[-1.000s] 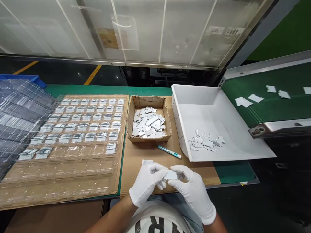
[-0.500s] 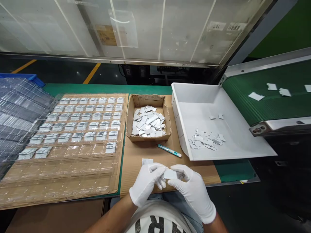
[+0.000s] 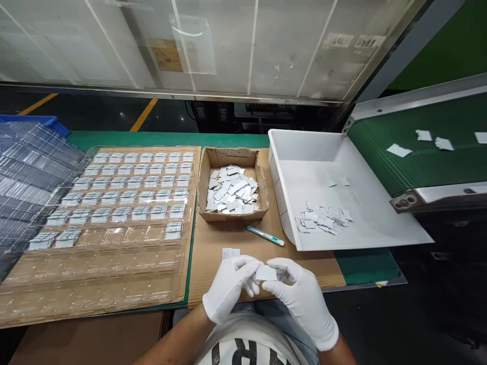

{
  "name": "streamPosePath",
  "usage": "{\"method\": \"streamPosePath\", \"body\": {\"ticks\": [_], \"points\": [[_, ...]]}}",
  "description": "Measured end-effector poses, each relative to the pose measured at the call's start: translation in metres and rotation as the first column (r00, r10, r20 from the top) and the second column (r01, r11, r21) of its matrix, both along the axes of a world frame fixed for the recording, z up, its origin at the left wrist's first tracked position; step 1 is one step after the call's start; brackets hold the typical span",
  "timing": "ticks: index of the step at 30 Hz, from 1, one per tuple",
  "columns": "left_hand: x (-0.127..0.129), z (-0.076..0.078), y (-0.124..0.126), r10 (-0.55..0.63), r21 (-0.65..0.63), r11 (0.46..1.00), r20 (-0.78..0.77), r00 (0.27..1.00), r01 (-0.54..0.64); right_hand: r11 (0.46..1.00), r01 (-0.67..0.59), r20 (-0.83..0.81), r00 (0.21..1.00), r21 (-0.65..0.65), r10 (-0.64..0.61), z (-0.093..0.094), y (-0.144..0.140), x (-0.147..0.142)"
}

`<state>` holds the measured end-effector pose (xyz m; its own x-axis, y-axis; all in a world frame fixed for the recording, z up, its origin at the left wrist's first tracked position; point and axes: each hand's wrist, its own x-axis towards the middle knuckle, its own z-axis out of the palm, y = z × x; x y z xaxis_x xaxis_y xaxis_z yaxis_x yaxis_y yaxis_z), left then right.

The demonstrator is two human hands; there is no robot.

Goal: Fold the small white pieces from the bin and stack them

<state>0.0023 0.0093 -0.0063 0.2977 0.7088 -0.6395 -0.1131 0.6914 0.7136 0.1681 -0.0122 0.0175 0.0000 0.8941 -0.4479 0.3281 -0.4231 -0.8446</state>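
Observation:
Between my gloved hands is a small flat white rectangular piece (image 3: 266,274), held up near the table's front edge. My left hand (image 3: 236,285) pinches its left end with thumb and fingers. The right end is gripped by my right hand (image 3: 299,294), also closed. Just beyond my left hand lies a small stack of white pieces (image 3: 230,252) on the cardboard sheet (image 3: 213,276). A teal and white utility knife (image 3: 265,235) rests farther out. Behind it stands a cardboard box (image 3: 233,217) with a heap of similar white pieces (image 3: 233,190).
On the left a clear compartment tray (image 3: 125,263) holds rows of stacked white pieces; stacked clear trays (image 3: 34,167) stand beyond it. At right, a white bin (image 3: 365,223) with scattered pieces sits below a green conveyor belt (image 3: 426,167) carrying several pieces. A translucent panel (image 3: 236,50) hangs behind.
The loose pieces on the conveyor belt have shifted slightly to the left. Both hands stay in place with the white piece between them.

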Motion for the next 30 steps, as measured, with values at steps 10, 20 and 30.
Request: {"method": "streamPosePath", "body": {"ticks": [10, 20, 30], "points": [[0.001, 0.001, 0.0, 0.001, -0.003, 1.0, 0.004, 1.0, -0.001, 1.0, 0.004, -0.002, 1.0, -0.021, -0.004, 0.001, 0.0, 0.0], [-0.001, 0.002, 0.002, -0.15, 0.017, 0.988, -0.106, 0.983, 0.152, 1.0, 0.001, -0.047, 0.999, -0.022, -0.002, 0.011, 0.003, -0.007], [0.013, 0.015, -0.002, -0.197, 0.012, 0.98, -0.096, 0.976, 0.199, 0.957, 0.217, -0.256, 0.93, -0.191, -0.262, 0.0, -0.011, 0.003]]}}
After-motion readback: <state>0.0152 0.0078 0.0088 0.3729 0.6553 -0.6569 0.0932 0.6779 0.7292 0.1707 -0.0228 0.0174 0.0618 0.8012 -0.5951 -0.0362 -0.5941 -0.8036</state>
